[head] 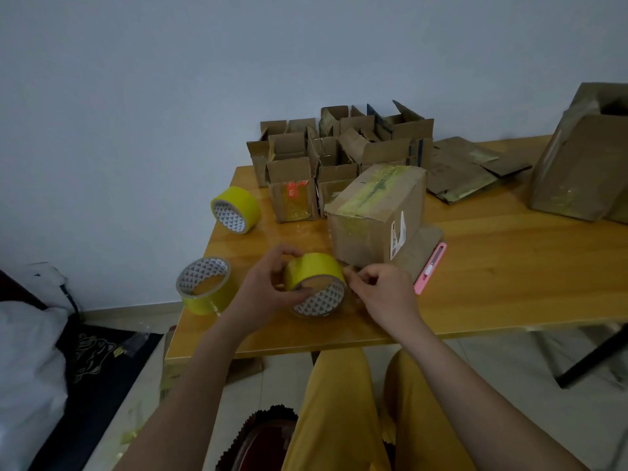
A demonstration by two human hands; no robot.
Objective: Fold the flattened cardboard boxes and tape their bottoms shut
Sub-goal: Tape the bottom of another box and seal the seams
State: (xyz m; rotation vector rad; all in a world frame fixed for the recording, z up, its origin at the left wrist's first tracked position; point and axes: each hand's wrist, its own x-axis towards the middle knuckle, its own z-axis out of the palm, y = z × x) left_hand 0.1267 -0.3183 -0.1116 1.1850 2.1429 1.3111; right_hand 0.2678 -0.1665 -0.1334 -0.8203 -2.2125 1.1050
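The left hand [268, 283] grips a yellow tape roll [316, 283] near the front of the tabletop [509, 273], fingers curled around its rim. The right hand [380, 287] pinches at the roll's right side with thumb and fingertips, apparently picking for the loose end; whether it has the end cannot be told.

The box being worked on [377, 212] stands just behind the hands, its upward face already crossed by yellowish tape and its flaps splayed out below on the tabletop.

Risks, as I judge them: the tape end may split into a narrow strip or stick back on itself if peeled at an angle. Pulling hard could also drag the roll into the box and shift it. The pink box cutter [431, 268] lies just beside the right hand, so a careless sweep could knock it.

Count: three yellow tape rolls, the held one plus two spare ones [205, 283] [235, 209] to the left. One cutter. A cluster of open folded boxes [326, 154] stands at the back; the exact number is unclear. A pile of flattened boxes [465, 168] remains, and one big box [584, 154] sits far right.
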